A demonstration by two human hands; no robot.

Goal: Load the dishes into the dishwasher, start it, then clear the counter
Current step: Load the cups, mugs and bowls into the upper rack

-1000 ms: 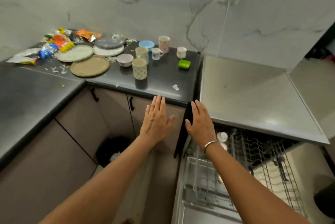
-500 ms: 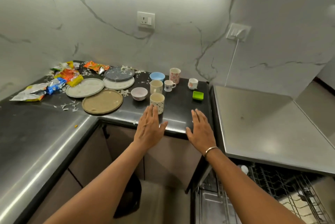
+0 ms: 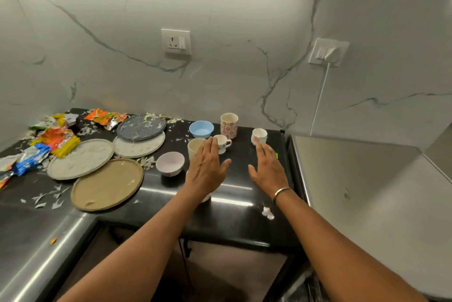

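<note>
Both empty: left hand (image 3: 206, 167) and right hand (image 3: 267, 168) over the cups (image 3: 229, 125).
Fingers straight, gripping nothing; I judge I'm lined up to choose one for loading.

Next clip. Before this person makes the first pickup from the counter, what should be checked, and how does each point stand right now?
1. Hands free for a grip: ok. Left hand and right hand hover flat-fingered, holding nothing.
2. Nearest cups upright: ok. Cream mug, small handled cup and floral mug stand upright.
3. Cup under the left wrist: cannot tell, mostly hidden.
4. Counter free of litter: not ok. Wrappers and paper scraps lie on it.
5. Dishwasher rack has room: cannot tell, rack out of view.
</note>
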